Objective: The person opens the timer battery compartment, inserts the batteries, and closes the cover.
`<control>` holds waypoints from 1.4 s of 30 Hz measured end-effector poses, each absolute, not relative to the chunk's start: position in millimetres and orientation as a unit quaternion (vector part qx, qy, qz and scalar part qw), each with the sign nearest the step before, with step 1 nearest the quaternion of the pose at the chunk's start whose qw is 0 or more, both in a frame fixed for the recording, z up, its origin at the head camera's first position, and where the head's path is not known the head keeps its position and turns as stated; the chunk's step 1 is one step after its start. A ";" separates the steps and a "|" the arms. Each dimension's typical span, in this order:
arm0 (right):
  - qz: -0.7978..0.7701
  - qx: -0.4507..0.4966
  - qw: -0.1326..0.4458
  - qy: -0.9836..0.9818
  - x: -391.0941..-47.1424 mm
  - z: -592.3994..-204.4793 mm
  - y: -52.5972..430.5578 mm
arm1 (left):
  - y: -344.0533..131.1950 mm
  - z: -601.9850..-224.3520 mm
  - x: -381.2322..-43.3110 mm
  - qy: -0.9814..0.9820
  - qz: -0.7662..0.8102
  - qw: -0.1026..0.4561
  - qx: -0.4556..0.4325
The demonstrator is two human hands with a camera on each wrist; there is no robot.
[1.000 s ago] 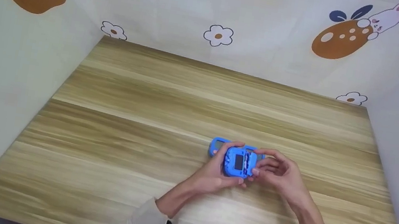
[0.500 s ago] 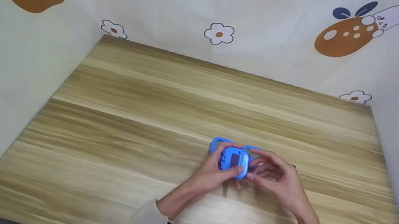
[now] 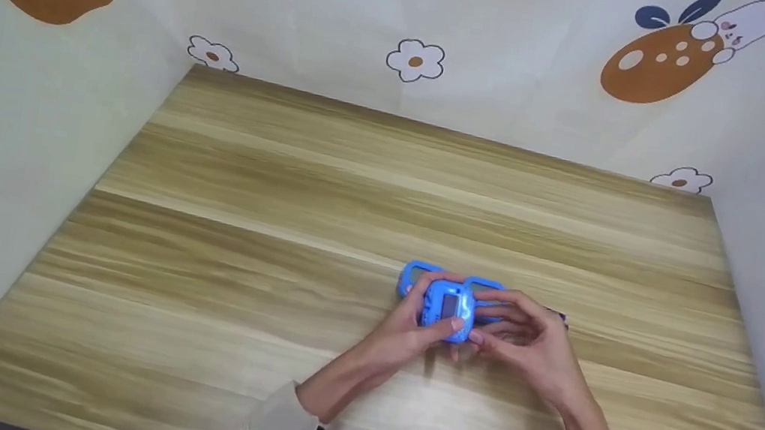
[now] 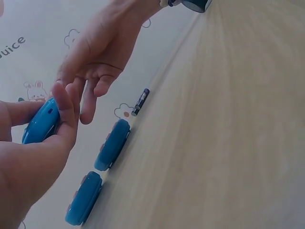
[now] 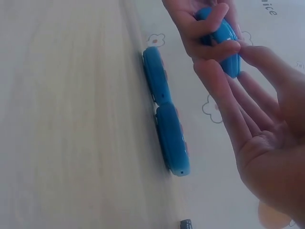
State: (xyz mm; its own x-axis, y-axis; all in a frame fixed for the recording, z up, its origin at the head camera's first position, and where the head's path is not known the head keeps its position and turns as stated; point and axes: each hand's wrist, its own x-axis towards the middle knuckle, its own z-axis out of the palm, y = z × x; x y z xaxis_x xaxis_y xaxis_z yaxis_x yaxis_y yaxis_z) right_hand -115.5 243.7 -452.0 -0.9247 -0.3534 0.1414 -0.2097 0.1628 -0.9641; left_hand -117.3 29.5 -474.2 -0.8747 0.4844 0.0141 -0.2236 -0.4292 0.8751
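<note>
My left hand [image 3: 403, 328] grips a blue handheld device [image 3: 441, 307] with a small dark screen-like panel on its upturned face. Its thumb presses on the shiny blue cover [image 3: 466, 312] along the right side. My right hand [image 3: 534, 344] is at that side, with its thumb at the device's edge and its other fingers extended, loosely spread. In the right wrist view, the held device [image 5: 226, 45] is partly hidden by fingers. Two similar blue devices, a left one [image 4: 84, 198] and a right one [image 4: 113, 144], lie on the table just beyond the hands.
A small dark battery [image 4: 140, 102] lies on the wooden table [image 3: 228, 283], to the right of the lying devices. In the head view, my right hand mostly hides it. Patterned cloth walls [image 3: 321, 16] enclose the table at the back and sides.
A second ago my right hand held the cover tilted up, with the compartment exposed. Now the cover lies flat on the device under my left thumb, and the right fingers have loosened.
</note>
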 end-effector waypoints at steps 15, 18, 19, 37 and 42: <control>-0.543 -0.241 0.089 0.799 -115.4 -450.5 260.6 | 12.8 -468.3 -125.4 0.621 0.717 0.229 0.219; -0.514 -0.256 0.085 0.814 -115.6 -452.1 259.4 | 9.9 -467.9 -126.4 0.669 0.666 0.216 0.249; -0.507 -0.256 0.083 0.819 -115.4 -452.8 258.9 | 9.9 -468.5 -126.1 0.679 0.656 0.211 0.253; -0.518 -0.326 -0.044 0.790 -102.0 -419.0 235.7 | 20.3 -465.6 -121.5 0.644 0.698 0.079 0.303; -0.479 -0.264 -0.071 0.834 -109.7 -435.5 240.5 | 18.8 -471.9 -126.4 0.617 0.731 0.110 0.268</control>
State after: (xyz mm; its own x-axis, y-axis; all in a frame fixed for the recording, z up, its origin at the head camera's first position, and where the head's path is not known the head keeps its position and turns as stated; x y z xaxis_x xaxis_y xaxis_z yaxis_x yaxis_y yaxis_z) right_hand -109.7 240.5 -435.5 -0.8508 -0.3717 0.3715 -0.5084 0.4029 -0.7611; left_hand -126.4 18.8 -471.9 -0.8318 0.4926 0.2558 0.1696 -0.2132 0.9622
